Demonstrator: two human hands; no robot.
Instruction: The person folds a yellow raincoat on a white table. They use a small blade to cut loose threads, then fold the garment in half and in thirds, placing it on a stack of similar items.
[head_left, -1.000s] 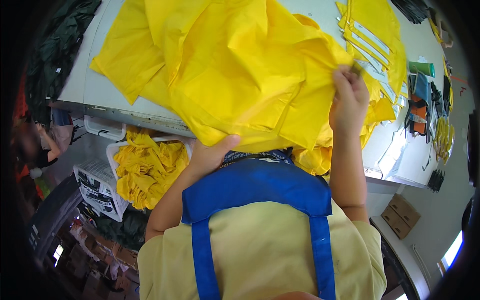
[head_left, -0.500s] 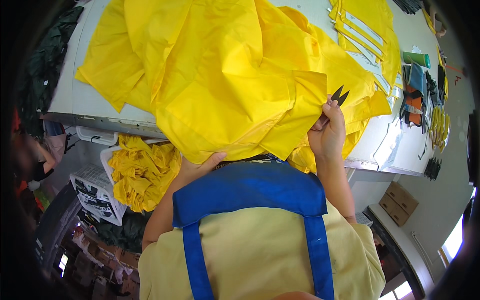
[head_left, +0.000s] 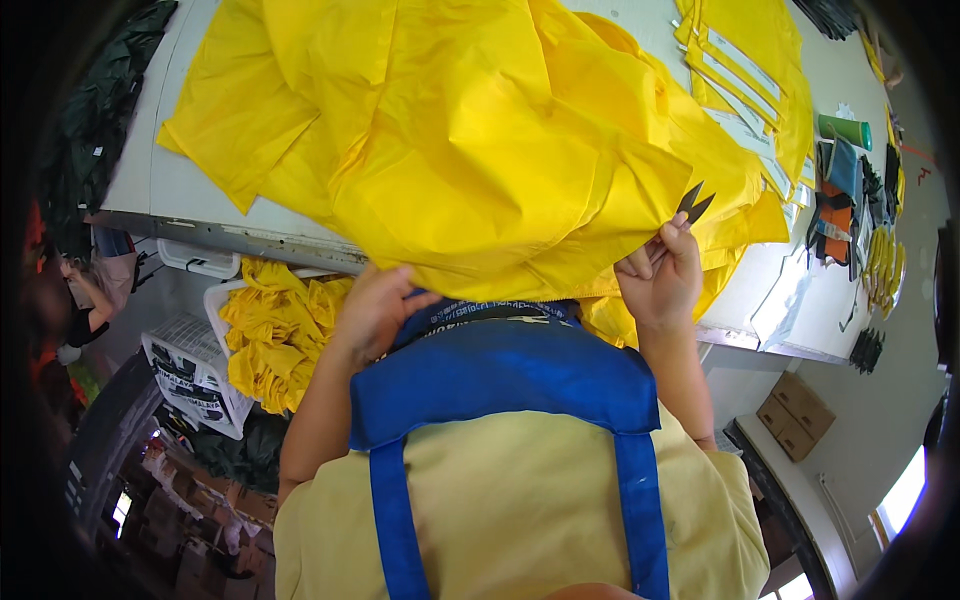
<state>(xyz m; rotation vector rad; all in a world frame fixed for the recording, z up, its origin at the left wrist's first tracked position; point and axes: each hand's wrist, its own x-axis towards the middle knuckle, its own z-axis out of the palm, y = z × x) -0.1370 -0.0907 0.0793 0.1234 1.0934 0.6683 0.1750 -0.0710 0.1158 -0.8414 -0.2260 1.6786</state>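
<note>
A large piece of yellow fabric (head_left: pixel 480 130) lies rumpled over the table, its near edge hanging toward me. My left hand (head_left: pixel 375 315) is at that near edge on the left, with the edge between thumb and fingers; part of the grip is hidden. On the right, my right hand (head_left: pixel 660 275) is closed around thread snips (head_left: pixel 697 203), whose dark, pointed blades stick up past the fingertips, spread in a V. Its fingers also touch the fabric's right edge. The handles of the snips are hidden in the palm.
White table (head_left: pixel 135 185); stacked yellow pieces with white strips (head_left: pixel 745 75), a green cylinder (head_left: pixel 845 131) and pouches (head_left: pixel 835 200) at its right. Below left, a white basket (head_left: pixel 215 305) holds yellow fabric. Dark fabric (head_left: pixel 100 120) lies far left; another person (head_left: pixel 95 290) is beyond. Cardboard boxes (head_left: pixel 795 415) stand lower right.
My left hand has shifted up and left, its thumb no longer lying flat on the fabric. My right hand and the snips have moved slightly right and down, drawing the fabric's edge straighter.
</note>
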